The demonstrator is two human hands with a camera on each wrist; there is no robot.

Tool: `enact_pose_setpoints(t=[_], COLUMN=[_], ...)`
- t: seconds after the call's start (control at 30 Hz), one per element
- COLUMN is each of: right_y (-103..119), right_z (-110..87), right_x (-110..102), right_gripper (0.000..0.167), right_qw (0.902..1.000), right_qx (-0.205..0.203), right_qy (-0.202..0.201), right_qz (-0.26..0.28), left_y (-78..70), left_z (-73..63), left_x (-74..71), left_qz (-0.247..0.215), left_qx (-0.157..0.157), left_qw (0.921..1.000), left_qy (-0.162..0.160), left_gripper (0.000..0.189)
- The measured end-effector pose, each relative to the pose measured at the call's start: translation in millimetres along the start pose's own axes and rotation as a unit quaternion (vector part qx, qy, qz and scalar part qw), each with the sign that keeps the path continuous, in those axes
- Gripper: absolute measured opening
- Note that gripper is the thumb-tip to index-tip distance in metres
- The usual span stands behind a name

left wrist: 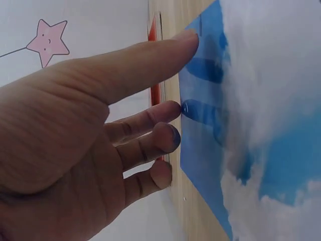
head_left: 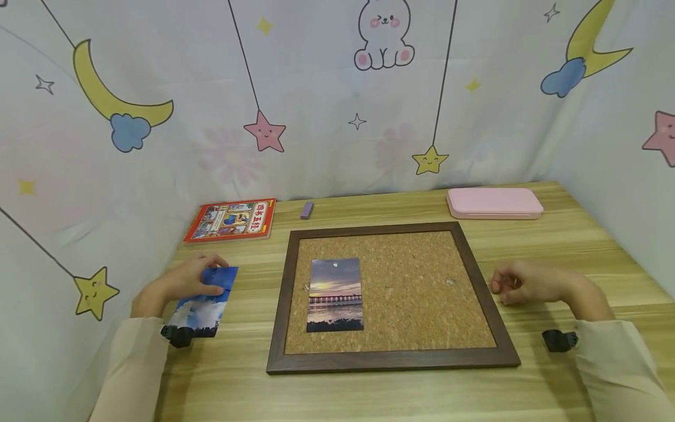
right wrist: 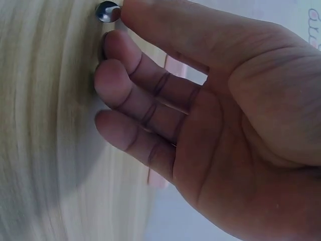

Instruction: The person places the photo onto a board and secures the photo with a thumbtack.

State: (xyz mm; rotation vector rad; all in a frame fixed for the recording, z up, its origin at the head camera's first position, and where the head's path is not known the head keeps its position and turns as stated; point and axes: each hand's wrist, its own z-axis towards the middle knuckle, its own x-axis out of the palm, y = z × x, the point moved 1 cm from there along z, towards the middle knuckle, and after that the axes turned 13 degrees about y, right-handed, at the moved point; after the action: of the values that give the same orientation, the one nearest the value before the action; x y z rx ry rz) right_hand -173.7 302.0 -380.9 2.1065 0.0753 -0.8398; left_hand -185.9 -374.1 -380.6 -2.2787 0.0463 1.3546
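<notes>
A photo (head_left: 197, 316) of blue sky and white clouds lies at the left of the table. My left hand (head_left: 187, 281) is over its far end. In the left wrist view, the thumb (left wrist: 185, 45) overlaps the glossy sheet, and a fingertip (left wrist: 173, 109) is right at its edge, with a gap between the two. To the right of the framed cork board (head_left: 411, 293), my right hand (head_left: 532, 284) is low over the table with fingers bent. Its thumb tip holds a shiny silver thumbtack (right wrist: 107, 11); the index finger is mostly hidden.
A sunset pier photo (head_left: 336, 302) is on the board's left part, a tack (head_left: 335, 265) at its top. More tacks, one of them (head_left: 449, 281) at the right, sit in the cork. Behind are a red book (head_left: 232, 220), a purple block (head_left: 307, 210) and a pink case (head_left: 494, 203).
</notes>
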Motion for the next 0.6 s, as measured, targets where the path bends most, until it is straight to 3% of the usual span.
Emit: enact_pose_setpoints(t=[0.43,0.6], right_y=[-0.4,-0.8], right_z=[0.6,0.7], right_x=[4.1,5.1], right_gripper=[0.009,0.007], right_qw=[0.9997,0.9997], right_qx=[-0.009,-0.004], right_qy=[0.014,0.014], right_qz=[0.017,0.02], left_y=[5.1,6.4], left_z=[-5.7,-4.5], left_x=[3.5,5.1], left_qz=[-0.001,-0.004], left_qx=[-0.023,-0.026], left_qw=[0.9997,0.9996], left_qy=[-0.003,-0.009], left_gripper=[0.074,0.071])
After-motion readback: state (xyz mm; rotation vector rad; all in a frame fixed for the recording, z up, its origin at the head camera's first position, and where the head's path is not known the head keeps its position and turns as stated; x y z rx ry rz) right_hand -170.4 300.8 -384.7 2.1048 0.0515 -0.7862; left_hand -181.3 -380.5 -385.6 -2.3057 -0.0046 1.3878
